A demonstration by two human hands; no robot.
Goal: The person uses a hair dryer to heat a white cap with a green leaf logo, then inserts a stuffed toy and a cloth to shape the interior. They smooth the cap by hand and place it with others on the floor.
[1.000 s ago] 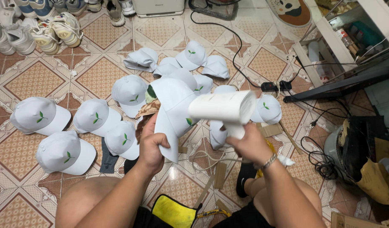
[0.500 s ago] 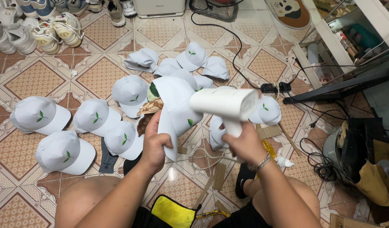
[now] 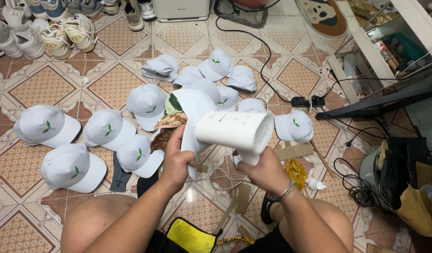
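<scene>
My left hand [image 3: 176,161] grips a white cap [image 3: 193,110] with a green underside, held up over the tiled floor. My right hand [image 3: 262,171] holds a white hair dryer [image 3: 234,131] by its handle, its barrel pointing left at the cap. A silver bracelet circles my right wrist. Several white caps with a green leaf mark lie on the floor around, such as one cap [image 3: 148,103] just left of the held one and another cap [image 3: 294,125] on the right.
Several sneakers [image 3: 66,33] line the far left. A black cable runs to a power strip [image 3: 306,100]. Cardboard scraps [image 3: 293,151] and a yellow wrapper [image 3: 295,172] lie near my right knee. A shelf frame and a bin stand at the right.
The hair dryer has shifted slightly left and lower, closer to the cap. My left hand keeps its grip on the cap.
</scene>
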